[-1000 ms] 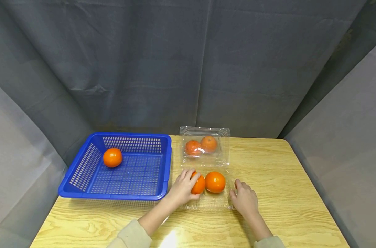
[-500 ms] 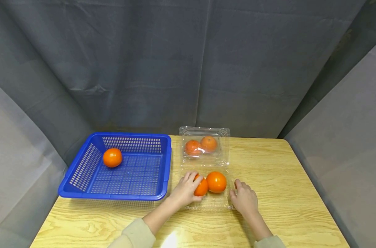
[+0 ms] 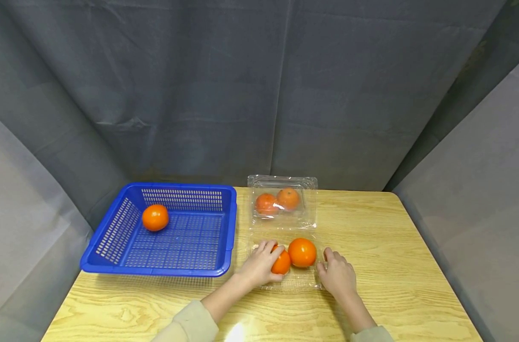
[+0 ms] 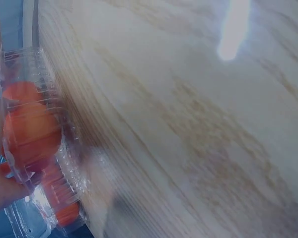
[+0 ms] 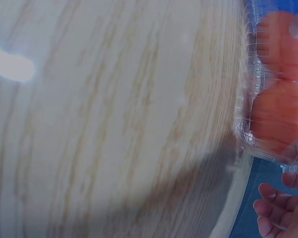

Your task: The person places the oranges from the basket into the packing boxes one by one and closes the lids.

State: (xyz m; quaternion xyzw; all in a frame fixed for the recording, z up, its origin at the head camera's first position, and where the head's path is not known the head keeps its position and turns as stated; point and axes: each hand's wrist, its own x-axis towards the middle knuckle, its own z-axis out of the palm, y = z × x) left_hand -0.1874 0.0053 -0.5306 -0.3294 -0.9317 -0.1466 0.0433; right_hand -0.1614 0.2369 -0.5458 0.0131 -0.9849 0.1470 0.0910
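My left hand (image 3: 261, 263) curls its fingers and thumb round an orange (image 3: 281, 262) in the near half of a clear plastic clamshell box (image 3: 299, 281). A second orange (image 3: 302, 252) sits against the right side of the held one. At the box's right edge, my right hand (image 3: 338, 274) pinches the rim. In the right wrist view its thumb shows through the clear wall (image 5: 248, 131), with the curled fingers (image 5: 275, 210) outside. The left wrist view shows an orange (image 4: 32, 129) through the box's ribbed side, close to the left fingers.
A blue plastic basket (image 3: 158, 271) with one orange (image 3: 155, 217) in it stands on the left of the wooden table (image 3: 370, 228). Behind the near half, the clear raised half (image 3: 308, 218) shows two more oranges (image 3: 288, 199). Grey curtains (image 3: 208, 95) hang at the back and sides.
My left hand has moved a little right and toward me with its orange. The neighbouring orange has shifted slightly right. My right hand stays at the box's edge.
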